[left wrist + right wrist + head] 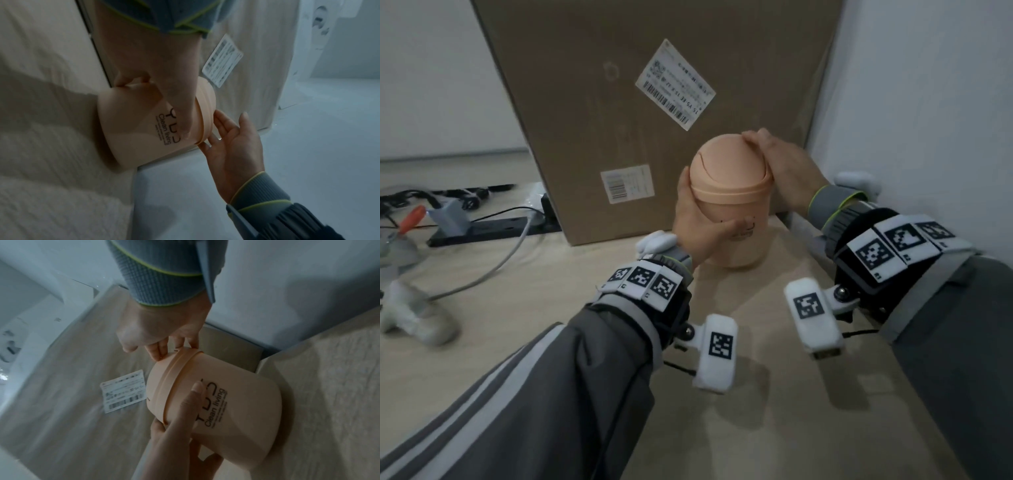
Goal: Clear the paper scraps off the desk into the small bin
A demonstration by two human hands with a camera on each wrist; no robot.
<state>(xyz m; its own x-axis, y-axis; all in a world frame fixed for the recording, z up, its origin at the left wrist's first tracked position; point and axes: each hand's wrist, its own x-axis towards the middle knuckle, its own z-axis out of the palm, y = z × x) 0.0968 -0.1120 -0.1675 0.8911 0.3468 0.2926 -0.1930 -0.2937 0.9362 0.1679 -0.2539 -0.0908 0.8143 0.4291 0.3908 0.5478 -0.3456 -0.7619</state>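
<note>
Both hands meet the bin (pixel 732 209): left hand (pixel 697 222) wraps, right hand (pixel 782 168) caps.

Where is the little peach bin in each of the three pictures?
Head view: the small bin stands on the desk just right of centre, the left hand gripping its body and the right hand resting on its domed lid.
Left wrist view: the small bin lies sideways, left of centre.
Right wrist view: the small bin fills the lower right.
Shared landmark: the cardboard box with its white label, behind the bin.
</note>
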